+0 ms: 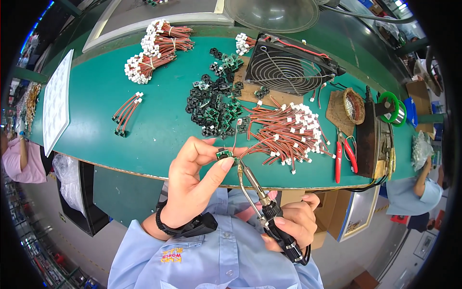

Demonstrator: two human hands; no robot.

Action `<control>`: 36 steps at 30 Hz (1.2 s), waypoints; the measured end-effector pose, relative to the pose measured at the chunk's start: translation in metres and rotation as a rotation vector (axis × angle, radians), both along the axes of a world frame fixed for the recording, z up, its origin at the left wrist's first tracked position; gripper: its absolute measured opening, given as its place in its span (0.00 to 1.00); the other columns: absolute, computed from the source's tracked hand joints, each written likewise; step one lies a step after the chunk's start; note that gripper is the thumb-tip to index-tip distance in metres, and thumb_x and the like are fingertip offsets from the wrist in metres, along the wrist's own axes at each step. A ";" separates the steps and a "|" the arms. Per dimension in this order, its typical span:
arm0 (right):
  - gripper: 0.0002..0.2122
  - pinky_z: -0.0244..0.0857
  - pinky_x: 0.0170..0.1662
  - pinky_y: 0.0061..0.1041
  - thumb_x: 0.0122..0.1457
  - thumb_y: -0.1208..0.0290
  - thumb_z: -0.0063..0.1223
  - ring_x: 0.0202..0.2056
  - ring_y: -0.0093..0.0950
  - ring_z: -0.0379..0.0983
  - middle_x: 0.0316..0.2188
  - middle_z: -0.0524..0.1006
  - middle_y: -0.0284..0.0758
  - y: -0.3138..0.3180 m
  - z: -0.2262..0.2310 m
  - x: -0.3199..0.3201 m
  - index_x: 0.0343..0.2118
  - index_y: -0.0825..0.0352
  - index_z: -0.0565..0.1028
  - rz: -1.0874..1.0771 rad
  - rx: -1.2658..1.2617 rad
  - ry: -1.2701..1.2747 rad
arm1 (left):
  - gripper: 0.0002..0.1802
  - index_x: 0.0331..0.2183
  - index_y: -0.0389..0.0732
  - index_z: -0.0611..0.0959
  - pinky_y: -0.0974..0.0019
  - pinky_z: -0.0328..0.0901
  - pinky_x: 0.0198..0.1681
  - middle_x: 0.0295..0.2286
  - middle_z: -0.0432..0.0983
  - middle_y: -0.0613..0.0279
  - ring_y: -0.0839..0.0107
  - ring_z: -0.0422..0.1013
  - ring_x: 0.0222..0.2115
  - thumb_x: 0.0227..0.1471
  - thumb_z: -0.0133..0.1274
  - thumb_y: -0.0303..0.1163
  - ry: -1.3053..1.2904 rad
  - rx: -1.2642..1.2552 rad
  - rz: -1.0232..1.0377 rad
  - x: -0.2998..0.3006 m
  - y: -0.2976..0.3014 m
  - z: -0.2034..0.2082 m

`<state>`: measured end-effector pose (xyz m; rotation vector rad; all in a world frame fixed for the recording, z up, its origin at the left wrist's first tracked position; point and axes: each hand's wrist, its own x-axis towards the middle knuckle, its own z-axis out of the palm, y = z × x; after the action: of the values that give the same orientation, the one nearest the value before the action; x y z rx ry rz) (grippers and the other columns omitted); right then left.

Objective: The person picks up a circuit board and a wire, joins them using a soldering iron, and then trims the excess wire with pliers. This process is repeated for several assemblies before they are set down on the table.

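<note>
My left hand [190, 180] pinches a small green circuit board [222, 154] between thumb and fingers, just over the bench's near edge. A red-and-brown wire runs by the fingertips; whether it is joined to the board cannot be made out. My right hand [297, 220] is wrapped round the black handle of a soldering iron [257, 189] with a thin metal tube along its side. The iron's tip meets or nearly meets the board beside my left thumb. Beyond the hands lie a heap of small boards with black parts [214, 106] and a fanned pile of wires with white connectors [288, 132].
A black fan [288, 65] with a wire guard stands at the back. On the right are red-handled pliers [345, 156], a round tin [353, 106] and a green solder spool [392, 108]. Wire bundles [161, 45], wired boards [127, 114] and a white tray [57, 103] lie left.
</note>
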<state>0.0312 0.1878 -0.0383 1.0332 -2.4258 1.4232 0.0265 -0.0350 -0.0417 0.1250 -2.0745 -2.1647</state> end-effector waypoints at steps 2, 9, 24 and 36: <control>0.20 0.52 0.43 0.29 0.33 0.67 0.68 0.30 0.22 0.73 0.25 0.75 0.25 0.000 0.000 0.000 0.35 0.54 0.76 0.000 -0.001 0.002 | 0.07 0.31 0.39 0.64 0.64 0.46 0.56 0.34 0.77 0.46 0.71 0.72 0.40 0.52 0.47 0.25 -0.002 -0.002 0.003 0.000 0.000 0.000; 0.21 0.51 0.44 0.30 0.33 0.66 0.68 0.30 0.22 0.72 0.25 0.74 0.25 0.001 -0.002 0.001 0.36 0.54 0.76 0.002 -0.009 0.007 | 0.07 0.31 0.39 0.64 0.63 0.45 0.56 0.33 0.77 0.45 0.69 0.72 0.40 0.52 0.47 0.25 0.014 0.007 0.010 0.000 0.001 -0.001; 0.20 0.51 0.45 0.30 0.33 0.65 0.69 0.29 0.22 0.72 0.24 0.74 0.24 0.002 -0.003 0.005 0.35 0.55 0.76 -0.006 -0.021 0.022 | 0.09 0.29 0.39 0.64 0.62 0.45 0.56 0.30 0.77 0.46 0.67 0.73 0.39 0.53 0.48 0.29 0.009 0.052 0.048 0.000 0.005 0.006; 0.20 0.52 0.45 0.35 0.44 0.60 0.61 0.27 0.25 0.70 0.25 0.73 0.31 0.019 -0.012 0.002 0.40 0.60 0.71 -0.130 -0.093 0.160 | 0.08 0.30 0.39 0.66 0.62 0.57 0.50 0.31 0.75 0.50 0.62 0.72 0.38 0.54 0.48 0.29 -0.036 0.259 0.055 -0.001 0.005 0.005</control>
<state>0.0331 0.2073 -0.0501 0.9127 -2.2474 1.3433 0.0259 -0.0295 -0.0364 0.2460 -1.7756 -2.4032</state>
